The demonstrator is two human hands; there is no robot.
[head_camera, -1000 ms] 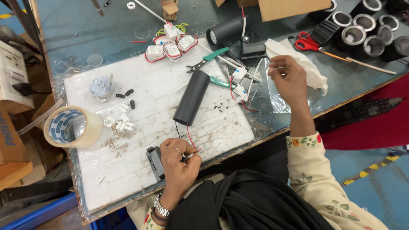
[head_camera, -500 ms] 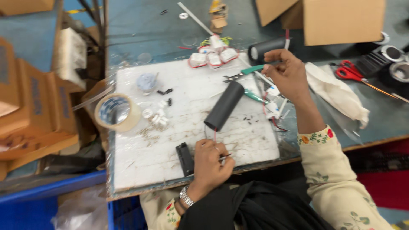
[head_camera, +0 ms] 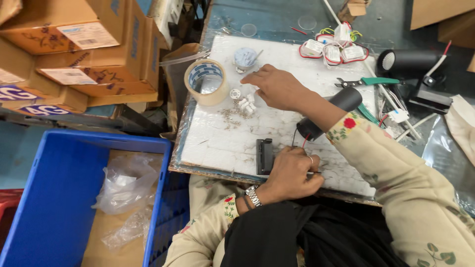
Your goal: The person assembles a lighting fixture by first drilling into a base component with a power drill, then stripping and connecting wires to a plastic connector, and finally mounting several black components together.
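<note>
My left hand (head_camera: pixel 292 173), with a watch on its wrist, is closed on thin red and black wires (head_camera: pixel 303 140) that run out of a black cylindrical lamp housing (head_camera: pixel 344 100) lying on a white foam board (head_camera: pixel 222 143). A small black rectangular part (head_camera: pixel 264 155) lies just left of that hand. My right hand (head_camera: pixel 277 86) reaches across the board, palm down, fingers over a cluster of small white connectors (head_camera: pixel 245 104). I see nothing held in it. The sleeve hides the middle of the lamp housing.
A roll of tape (head_camera: pixel 205 81) and a small round cup (head_camera: pixel 245 57) sit at the board's far left. Green-handled pliers (head_camera: pixel 368 81), white modules with red wires (head_camera: pixel 331 49) and another black spotlight (head_camera: pixel 405 62) lie right. A blue crate (head_camera: pixel 54 198) and cardboard boxes (head_camera: pixel 74 44) stand left.
My right hand has moved from the pliers and wires on the right across to the white connectors on the left. My view has swung left and closer. The left hand stays on the wires.
</note>
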